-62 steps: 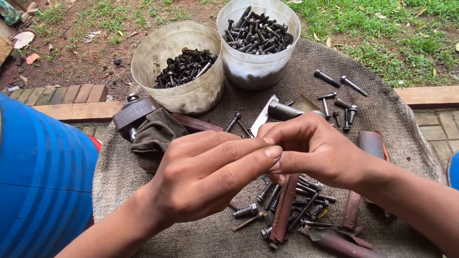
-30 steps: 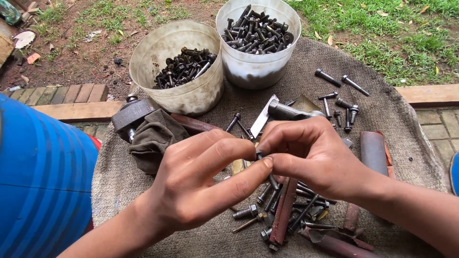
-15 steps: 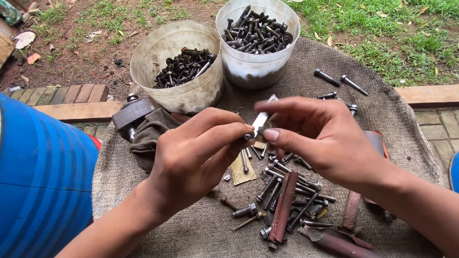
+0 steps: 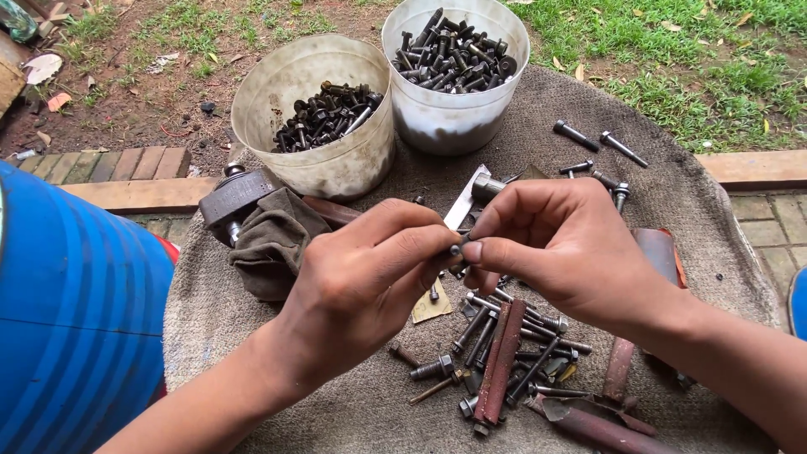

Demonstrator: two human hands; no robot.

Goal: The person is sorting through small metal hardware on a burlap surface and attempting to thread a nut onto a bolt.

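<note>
The left hand (image 4: 353, 294) and right hand (image 4: 563, 252) met at the centre of the view, the fingers of both pinching one small dark metal bolt (image 4: 455, 250) between their tips above a coarse grey-brown cloth (image 4: 698, 210) covering the round tabletop. At 6 o'clock from the hands lay a loose pile of threaded steel bolts (image 4: 504, 336) with rusty flat bars (image 4: 501, 361), and at 9 o'clock a crumpled olive rag (image 4: 273, 244). At 12 o'clock stood two grimy white plastic tubs, the left tub (image 4: 315, 172) partly filled and the right tub (image 4: 445, 122) heaped with blackened bolts.
</note>
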